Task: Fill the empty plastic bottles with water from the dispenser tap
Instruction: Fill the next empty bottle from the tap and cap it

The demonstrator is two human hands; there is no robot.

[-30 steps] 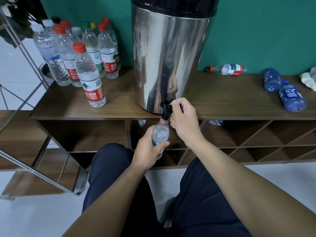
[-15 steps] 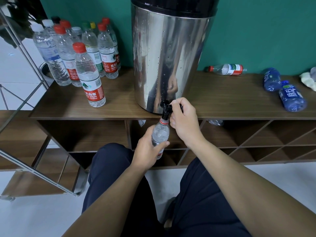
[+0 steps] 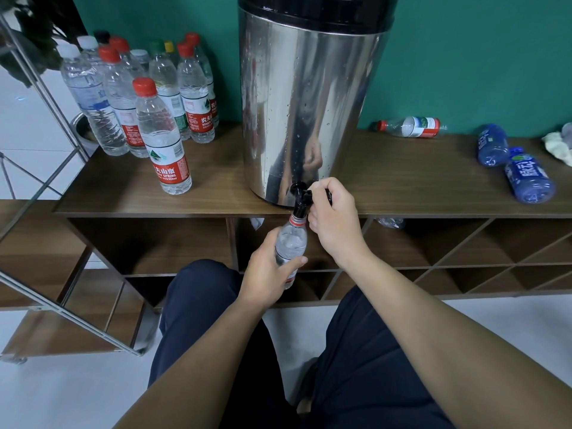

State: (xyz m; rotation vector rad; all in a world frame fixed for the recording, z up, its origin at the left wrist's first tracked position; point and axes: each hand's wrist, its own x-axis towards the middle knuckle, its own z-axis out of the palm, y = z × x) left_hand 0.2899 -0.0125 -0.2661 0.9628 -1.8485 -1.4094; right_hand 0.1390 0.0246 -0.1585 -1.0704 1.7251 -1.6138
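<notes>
The left hand (image 3: 268, 267) is wrapped around a small clear bottle (image 3: 290, 243) and holds it up under the black tap (image 3: 299, 199). The mouth of the bottle sits right at the bottom of the tap. The bottle is tilted a little, and there is water inside it up near the neck. The right hand (image 3: 332, 221) is just beside the bottle top, with its fingers curled around the tap handle.

The tap sticks out past the front edge of the wooden shelf (image 3: 402, 181), so the bottle hangs in the air in front of it. Below the shelf top are open wooden boxes. The person's knees, in dark trousers, are close under both hands.

The tap comes out of a big shiny metal tank (image 3: 309, 103) with a black lid, standing on the shelf. To the left of the tank stands a group of upright bottles (image 3: 154, 97) with red, white, green and yellow caps. One red-capped bottle (image 3: 164, 140) stands in front of the others, near the shelf edge. To the right, well apart from the tank, a red-capped bottle lying down (image 3: 410, 127) rests by the green wall (image 3: 479, 57). Two blue bottles (image 3: 510, 162) lie farther right. The floor is white. A metal rack (image 3: 46, 119) stands at the left.
</notes>
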